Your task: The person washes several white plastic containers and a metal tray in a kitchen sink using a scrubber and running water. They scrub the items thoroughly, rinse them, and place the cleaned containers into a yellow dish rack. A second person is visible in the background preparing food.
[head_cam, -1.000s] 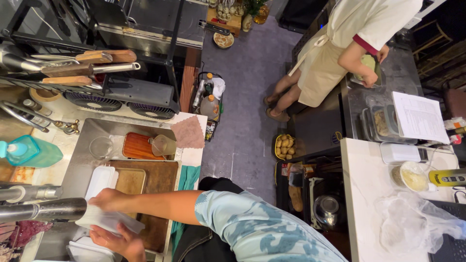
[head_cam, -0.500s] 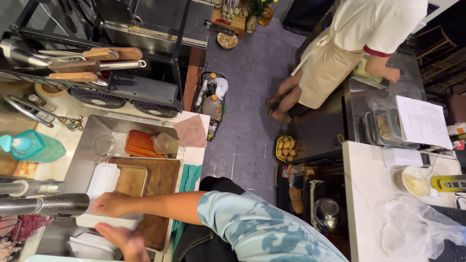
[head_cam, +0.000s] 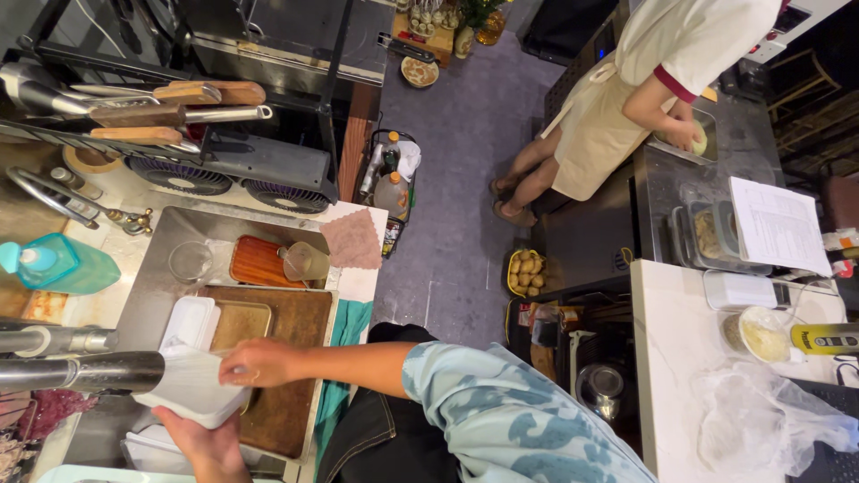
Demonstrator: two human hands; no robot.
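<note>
Both hands were occupied at the sink [head_cam: 161,295]. The left hand [head_cam: 201,443] gripped the near underside of a white rectangular container [head_cam: 192,389], fingers closed about its rim; the right hand [head_cam: 255,362] lay curled over its far edge. The container was held above the basin, just under the steel faucet spout [head_cam: 89,373] entering from the left.

In my judgement, the washing would go best with the container tilted toward the spout and supported from below, so that it did not slip onto the brown tray [head_cam: 286,358] beneath.

A teal soap bottle with a pale pump top [head_cam: 63,266] stood at the far left of the counter. A white printed sheet [head_cam: 777,224] lay on the counter at far right, a yellow-labelled can [head_cam: 823,338] nearer. A second person in a cream apron [head_cam: 608,116] worked well apart.
</note>
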